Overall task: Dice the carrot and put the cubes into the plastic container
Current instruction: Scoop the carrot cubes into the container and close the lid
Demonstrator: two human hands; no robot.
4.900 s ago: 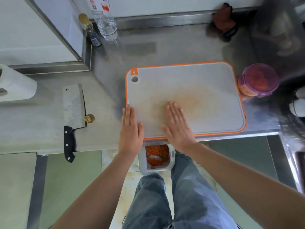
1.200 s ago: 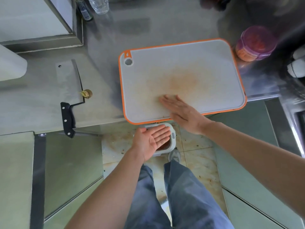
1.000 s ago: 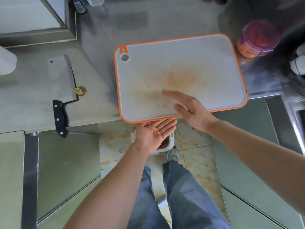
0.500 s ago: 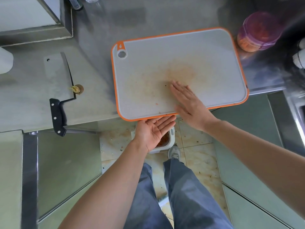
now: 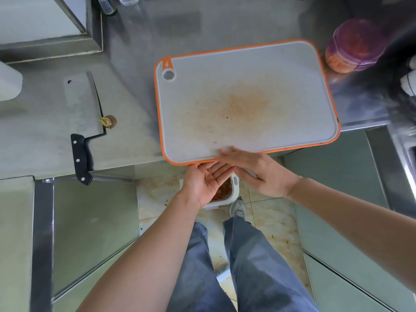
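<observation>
Right hand (image 5: 254,170) flat on cutting board (image 5: 247,86) edge; left hand (image 5: 207,179) palm-up below

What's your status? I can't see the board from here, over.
Left hand open, palm up below near edge of cutting board. Right hand open, flat on that edge. Carrot cubes in plastic container on floor. One scrap on board.

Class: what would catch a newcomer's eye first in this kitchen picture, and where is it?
The orange-rimmed cutting board, stained orange at its centre, dominates the steel counter. At its near edge the right hand lies flat, the left hand cupped palm-up just below, above a white plastic container of carrot on the floor. A cleaver lies to the left.
</observation>
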